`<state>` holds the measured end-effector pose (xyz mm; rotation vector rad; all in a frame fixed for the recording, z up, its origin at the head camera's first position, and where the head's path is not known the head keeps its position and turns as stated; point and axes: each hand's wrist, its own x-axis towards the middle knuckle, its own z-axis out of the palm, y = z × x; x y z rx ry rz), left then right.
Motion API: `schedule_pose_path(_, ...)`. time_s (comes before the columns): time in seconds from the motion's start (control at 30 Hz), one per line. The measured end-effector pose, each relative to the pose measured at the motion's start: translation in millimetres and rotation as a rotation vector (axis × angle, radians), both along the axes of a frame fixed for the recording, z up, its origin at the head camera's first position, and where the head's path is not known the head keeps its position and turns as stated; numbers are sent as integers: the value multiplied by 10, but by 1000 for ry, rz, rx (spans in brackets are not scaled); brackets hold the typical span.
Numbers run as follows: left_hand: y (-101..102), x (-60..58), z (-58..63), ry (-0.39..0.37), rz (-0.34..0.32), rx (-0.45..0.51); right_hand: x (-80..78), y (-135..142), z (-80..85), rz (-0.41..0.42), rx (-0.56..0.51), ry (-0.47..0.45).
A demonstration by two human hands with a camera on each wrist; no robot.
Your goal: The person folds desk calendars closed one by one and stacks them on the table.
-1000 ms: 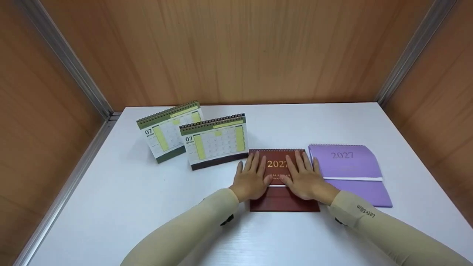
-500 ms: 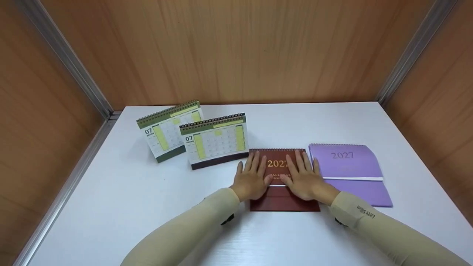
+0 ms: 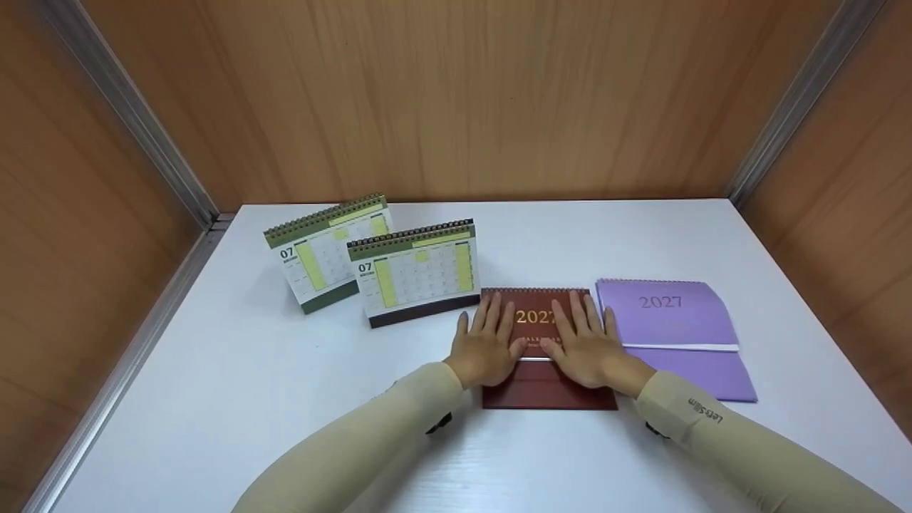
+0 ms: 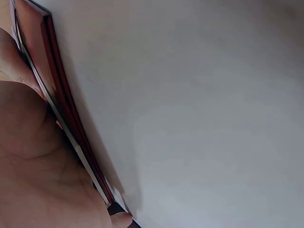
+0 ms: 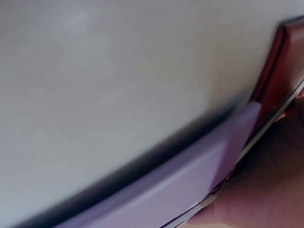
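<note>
A dark red desk calendar (image 3: pixel 536 385) marked 2027 in gold lies flat on the white table. My left hand (image 3: pixel 484 353) rests on its left side with straight, spread fingers. On the right side of the same cover, my right hand (image 3: pixel 590 350) lies likewise, its fingers pointing toward the spiral binding. Both thumbs come close together over the lower cover. From the left wrist, the red calendar's edge (image 4: pixel 64 90) shows beneath the palm. A purple 2027 calendar (image 3: pixel 666 320) lies flat just right of the red one, partly covered by my right hand and sleeve.
Two calendars stand propped up at the left: a green-based one (image 3: pixel 324 256) behind and a dark-based one (image 3: pixel 417 278) in front, overlapping it in the head view. Wood-grain panels (image 3: pixel 456 100) wall the white table (image 3: pixel 235 399) at the back and sides.
</note>
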<state>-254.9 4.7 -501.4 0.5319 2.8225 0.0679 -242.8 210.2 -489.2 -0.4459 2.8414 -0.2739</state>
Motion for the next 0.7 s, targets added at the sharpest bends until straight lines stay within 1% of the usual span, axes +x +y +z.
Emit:
schedule_pose_path(0.2, 9, -1, 9, -13, 6, 1, 17, 4, 23, -4, -5, -2)
schedule_pose_path(0.33, 5, 2, 5, -8, 5, 9, 16, 3, 31, -4, 2, -7)
schedule_pose_path(0.53, -11, 7, 13, 3, 7, 23, -38, 27, -53, -8, -8, -19)
schedule_pose_path(0.7, -15, -7, 21, -6, 6, 29, -76, 57, -132, -7, -13, -21)
